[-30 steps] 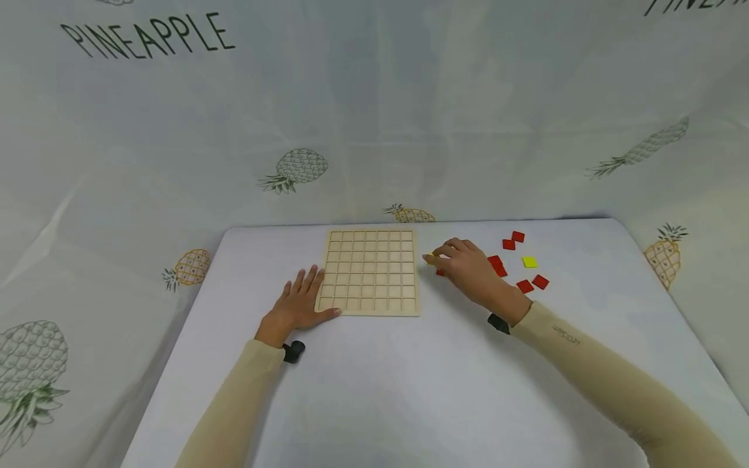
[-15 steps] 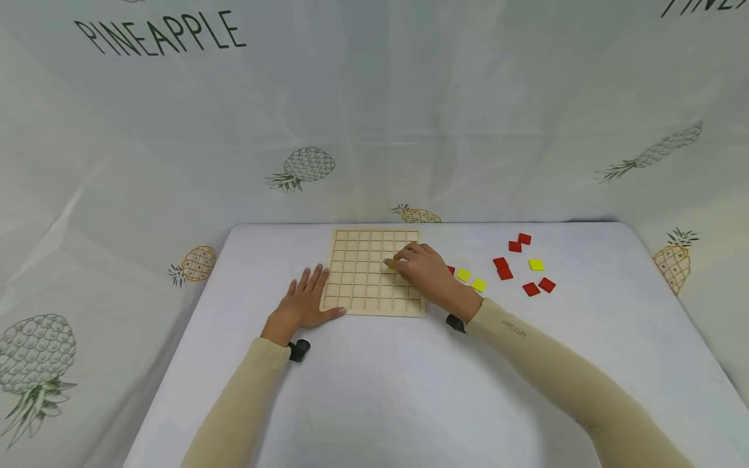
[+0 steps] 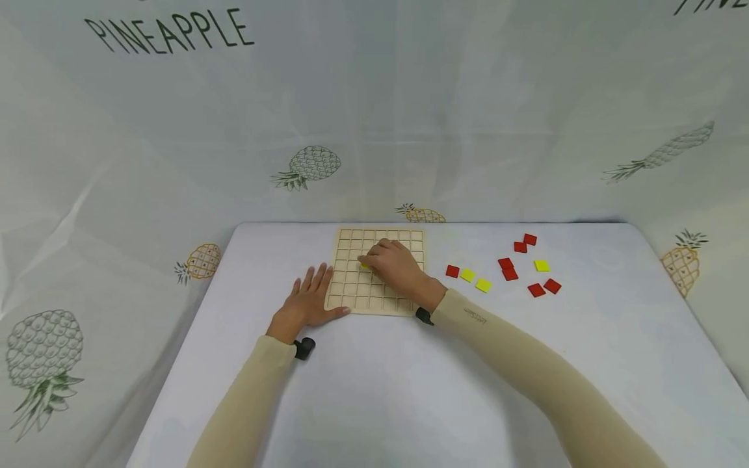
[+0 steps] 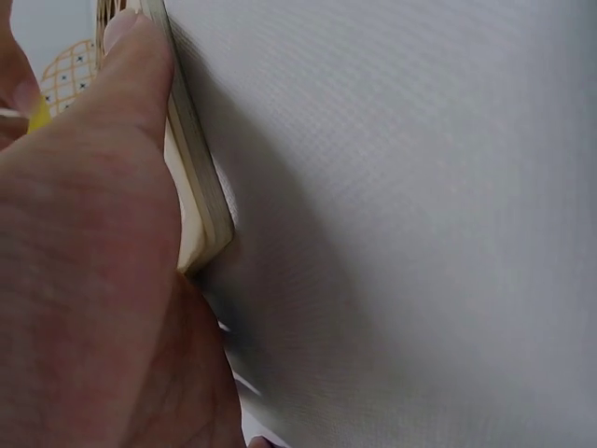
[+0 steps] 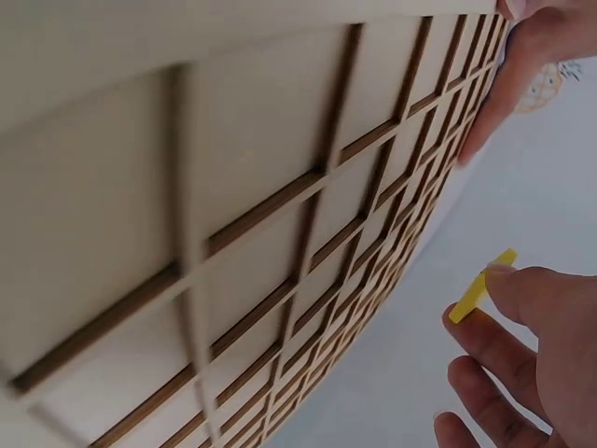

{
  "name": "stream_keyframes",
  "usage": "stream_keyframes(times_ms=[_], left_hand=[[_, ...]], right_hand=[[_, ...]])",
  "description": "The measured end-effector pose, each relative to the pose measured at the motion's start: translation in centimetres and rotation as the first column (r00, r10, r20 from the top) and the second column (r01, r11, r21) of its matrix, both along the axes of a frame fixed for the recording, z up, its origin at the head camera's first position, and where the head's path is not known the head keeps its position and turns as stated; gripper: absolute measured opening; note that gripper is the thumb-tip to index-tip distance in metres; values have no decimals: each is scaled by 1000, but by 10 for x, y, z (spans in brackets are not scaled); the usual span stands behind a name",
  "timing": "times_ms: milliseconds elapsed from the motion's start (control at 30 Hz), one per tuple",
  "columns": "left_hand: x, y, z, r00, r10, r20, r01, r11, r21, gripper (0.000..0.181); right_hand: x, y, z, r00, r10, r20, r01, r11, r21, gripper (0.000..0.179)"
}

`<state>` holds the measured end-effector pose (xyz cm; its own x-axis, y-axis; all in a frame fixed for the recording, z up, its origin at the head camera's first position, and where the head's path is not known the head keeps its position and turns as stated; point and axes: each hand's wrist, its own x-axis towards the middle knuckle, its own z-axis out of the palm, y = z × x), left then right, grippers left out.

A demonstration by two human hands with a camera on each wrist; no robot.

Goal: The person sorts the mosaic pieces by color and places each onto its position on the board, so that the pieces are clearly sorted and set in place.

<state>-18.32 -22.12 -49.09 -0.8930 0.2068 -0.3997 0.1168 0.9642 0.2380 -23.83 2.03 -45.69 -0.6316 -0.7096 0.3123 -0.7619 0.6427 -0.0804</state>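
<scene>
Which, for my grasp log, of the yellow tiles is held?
The yellow tile pinched by the right hand over the board; the other three yellow tiles lie on the table.

Printed sheeting (image 3: pixel 497 97) around a white table (image 3: pixel 351 383) suggests a booth.

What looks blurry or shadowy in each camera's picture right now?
Head view: soft light, a faint shadow beside the right sleeve on the white table; left wrist view: dim, the left hand close to the lens, a dark shadow on the table; right wrist view: the wooden board's nearest ridges blurred, the yellow tile fairly crisp.
</scene>
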Motion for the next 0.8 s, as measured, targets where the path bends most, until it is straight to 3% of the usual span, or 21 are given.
stream_keyframes(times_ms=[133, 267, 333, 533, 800], left_hand=[[0, -1, -2, 1000, -5, -9, 5, 1000, -8, 111], [4, 4, 11, 1000, 7, 5, -7, 1000, 9, 109], [5, 5, 13, 1000, 6, 5, -6, 1000, 5, 109], [-3, -1, -4, 1000, -4, -15, 4, 1000, -8, 113], [-5, -2, -8, 1000, -9, -2, 9, 1000, -26, 111]], right_hand=[[-3, -14, -1, 1000, 5, 12, -5, 1000, 16, 26], [-9, -27, -4, 998, -3, 56, 0, 999, 47, 27], [-11, -33, -4, 997, -10, 70, 5, 998, 61, 27], [-17, -51, -2, 992, -33, 123, 19, 994, 108, 29], [-25, -70, -7, 983, -62, 170, 37, 989, 144, 24]])
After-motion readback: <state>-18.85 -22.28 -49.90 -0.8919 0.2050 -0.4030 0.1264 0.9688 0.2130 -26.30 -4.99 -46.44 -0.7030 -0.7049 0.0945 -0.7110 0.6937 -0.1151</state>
